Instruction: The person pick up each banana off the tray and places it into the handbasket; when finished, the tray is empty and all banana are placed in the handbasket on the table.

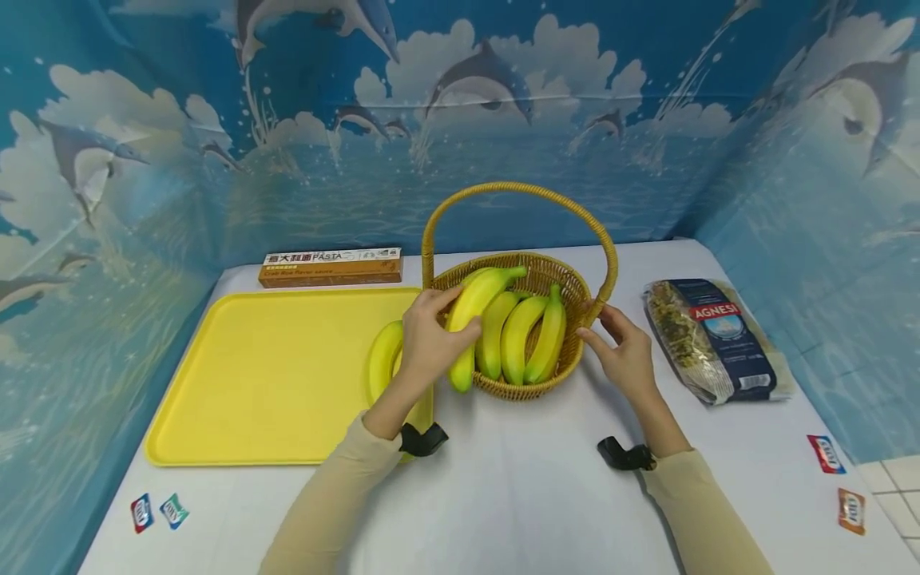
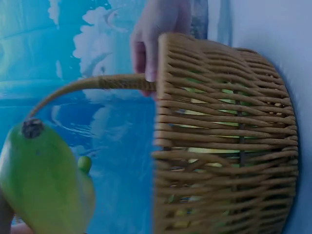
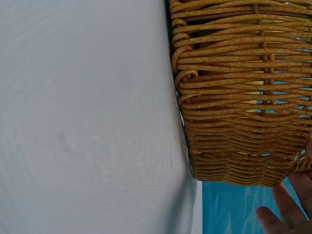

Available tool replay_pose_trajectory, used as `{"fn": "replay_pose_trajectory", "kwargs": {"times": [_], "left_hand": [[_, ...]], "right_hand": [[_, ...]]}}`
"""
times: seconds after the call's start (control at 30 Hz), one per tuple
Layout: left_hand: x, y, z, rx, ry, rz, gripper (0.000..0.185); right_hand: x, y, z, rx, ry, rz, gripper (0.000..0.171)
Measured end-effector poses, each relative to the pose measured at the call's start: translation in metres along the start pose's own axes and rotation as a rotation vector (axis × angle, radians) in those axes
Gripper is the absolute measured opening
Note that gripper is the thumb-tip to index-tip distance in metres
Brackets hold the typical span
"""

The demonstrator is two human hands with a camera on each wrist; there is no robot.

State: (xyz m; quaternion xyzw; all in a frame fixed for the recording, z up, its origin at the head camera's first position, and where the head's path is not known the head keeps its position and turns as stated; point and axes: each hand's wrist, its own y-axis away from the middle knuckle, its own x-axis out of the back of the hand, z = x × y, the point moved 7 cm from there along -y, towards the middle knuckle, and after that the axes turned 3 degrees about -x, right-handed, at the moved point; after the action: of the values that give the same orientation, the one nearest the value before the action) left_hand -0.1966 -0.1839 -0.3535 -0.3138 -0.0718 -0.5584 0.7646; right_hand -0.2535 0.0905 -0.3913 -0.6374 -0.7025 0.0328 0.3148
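A wicker basket (image 1: 555,378) with a tall hoop handle (image 1: 517,188) stands mid-table with several yellow-green bananas (image 1: 519,335) in it. My left hand (image 1: 460,313) grips the leftmost banana (image 1: 480,297), which lies across the basket's left rim; its green tip fills the left wrist view (image 2: 44,180). My right hand (image 1: 595,323) rests with straight fingers against the basket's right side at the base of the handle; its fingers (image 2: 151,34) show beside the weave (image 2: 224,146). The right wrist view shows the basket wall (image 3: 243,97) and fingertips (image 3: 287,209). One more banana (image 1: 382,359) lies on the yellow tray (image 1: 273,375).
A long pasta box (image 1: 331,267) lies behind the tray. A bag of pasta (image 1: 711,339) lies right of the basket. Small sachets sit at the front left (image 1: 154,511) and front right (image 1: 826,454). Blue dolphin-print walls close in the white table (image 1: 517,495).
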Motion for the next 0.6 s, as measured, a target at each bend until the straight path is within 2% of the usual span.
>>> {"fn": "replay_pose_trajectory", "kwargs": {"times": [0.13, 0.23, 0.47, 0.6], "left_hand": [[-0.030, -0.021, -0.009, -0.004, -0.038, -0.018, 0.054], [-0.045, -0.031, -0.019, 0.004, -0.075, -0.017, 0.054], [-0.061, -0.034, -0.034, 0.045, -0.173, -0.033, 0.054], [-0.066, -0.032, -0.036, 0.060, -0.195, -0.049, 0.054]], "right_hand": [[-0.002, 0.001, 0.001, -0.003, -0.010, 0.005, 0.040], [-0.004, 0.001, 0.000, -0.012, -0.013, -0.001, 0.040], [-0.004, 0.000, 0.001, -0.008, -0.008, -0.008, 0.040], [-0.003, 0.000, 0.016, -0.016, -0.004, -0.004, 0.041]]}}
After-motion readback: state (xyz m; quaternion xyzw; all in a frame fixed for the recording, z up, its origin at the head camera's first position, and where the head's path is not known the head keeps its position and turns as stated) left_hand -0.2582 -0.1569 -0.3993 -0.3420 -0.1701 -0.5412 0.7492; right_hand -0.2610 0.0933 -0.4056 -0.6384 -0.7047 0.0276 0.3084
